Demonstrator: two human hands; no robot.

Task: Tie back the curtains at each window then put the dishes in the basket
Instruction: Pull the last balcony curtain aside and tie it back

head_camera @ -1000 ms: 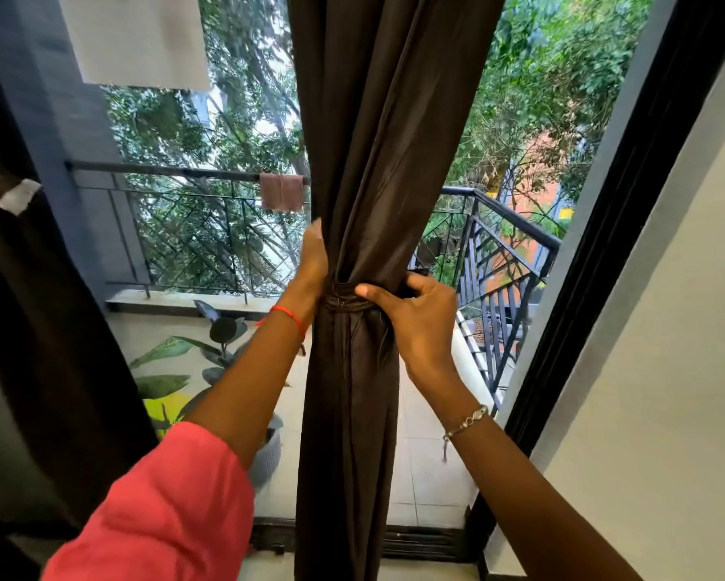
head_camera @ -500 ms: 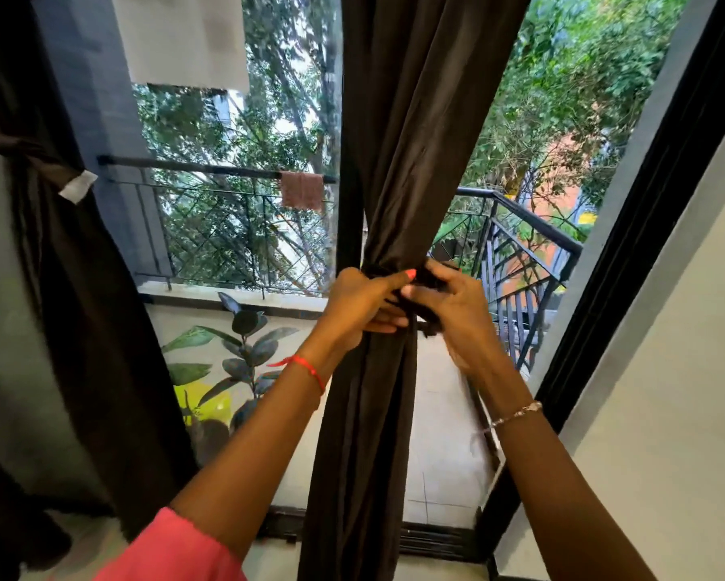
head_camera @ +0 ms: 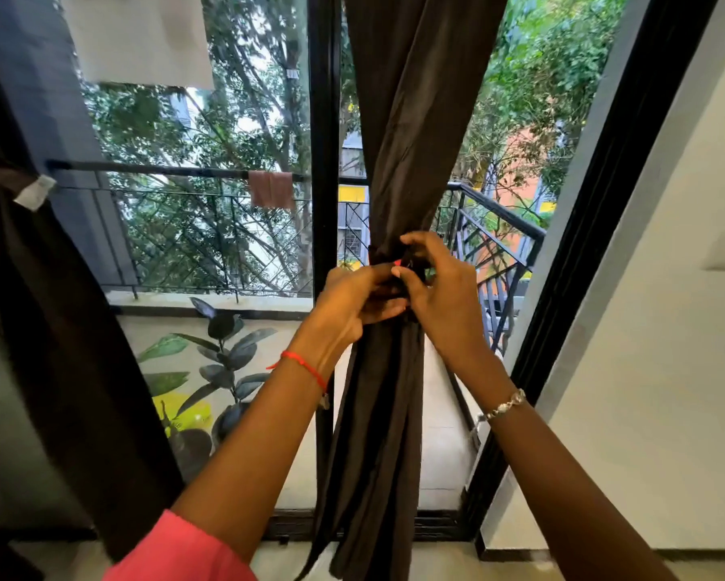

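Note:
A dark brown curtain (head_camera: 411,132) hangs in front of the balcony door, gathered into a narrow bundle at its middle. A dark tie-back band (head_camera: 379,258) circles the bundle there. My left hand (head_camera: 354,301) and my right hand (head_camera: 438,287) meet at the front of the bundle, fingers pinched on the band's ends, which are mostly hidden by the fingers. A second dark curtain (head_camera: 46,329) hangs at the far left, tied back with a band carrying a white tag (head_camera: 34,192). No dishes or basket are in view.
The black door frame post (head_camera: 322,140) stands just left of the curtain. Beyond the glass are a balcony railing (head_camera: 490,211), a cloth on the rail (head_camera: 270,189) and a potted plant (head_camera: 220,362). A white wall (head_camera: 666,350) with a switch plate lies to the right.
Both hands moved from the sides of the bundle to its front and closed together on the band. The view shifted so the curtain sits further right.

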